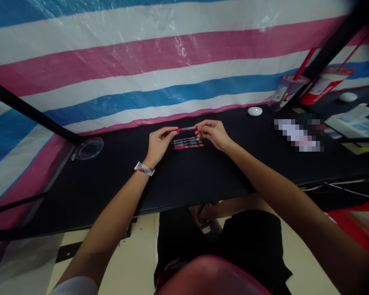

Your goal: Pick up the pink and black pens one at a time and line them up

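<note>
A red pen (187,129) is being held level just above the black bench (110,180). Its ends are being pinched by the fingers of the left hand (159,141) and the right hand (212,133), which are clamped on it. Directly beneath, a row of pens (188,144) is lying on the bench. A clear lid (89,148) is resting well to the left, and two cups (287,91) are standing far right against a striped tarp (172,53).

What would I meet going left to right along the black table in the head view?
A clear lid, left hand, pen pinched between both hands, right hand, white disc, clear cup, red cup.
</note>
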A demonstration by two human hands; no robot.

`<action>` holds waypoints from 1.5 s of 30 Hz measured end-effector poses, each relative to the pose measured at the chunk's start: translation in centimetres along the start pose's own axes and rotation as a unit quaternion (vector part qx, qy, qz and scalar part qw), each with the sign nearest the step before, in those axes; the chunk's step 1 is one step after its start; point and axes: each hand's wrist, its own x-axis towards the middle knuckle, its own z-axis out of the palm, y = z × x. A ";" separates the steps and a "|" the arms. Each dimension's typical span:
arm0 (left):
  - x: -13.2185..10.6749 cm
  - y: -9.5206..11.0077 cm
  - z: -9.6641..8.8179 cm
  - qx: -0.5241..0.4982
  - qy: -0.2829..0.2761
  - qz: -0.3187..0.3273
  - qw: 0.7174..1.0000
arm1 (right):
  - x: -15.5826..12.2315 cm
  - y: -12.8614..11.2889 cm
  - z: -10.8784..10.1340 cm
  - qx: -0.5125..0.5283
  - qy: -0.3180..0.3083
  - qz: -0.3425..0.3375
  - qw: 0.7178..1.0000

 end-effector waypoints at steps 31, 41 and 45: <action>0.3 -1.1 0.9 -0.121 0.067 -0.034 0.990 | -0.2 0.4 1.9 0.330 -0.102 0.124 0.930; 0.3 -0.7 1.2 -0.175 0.066 -0.062 0.980 | -0.2 0.5 1.9 0.355 -0.100 0.122 0.922; 0.4 -0.9 1.1 -0.188 0.077 -0.063 0.977 | -0.2 0.5 1.8 0.364 -0.100 0.119 0.918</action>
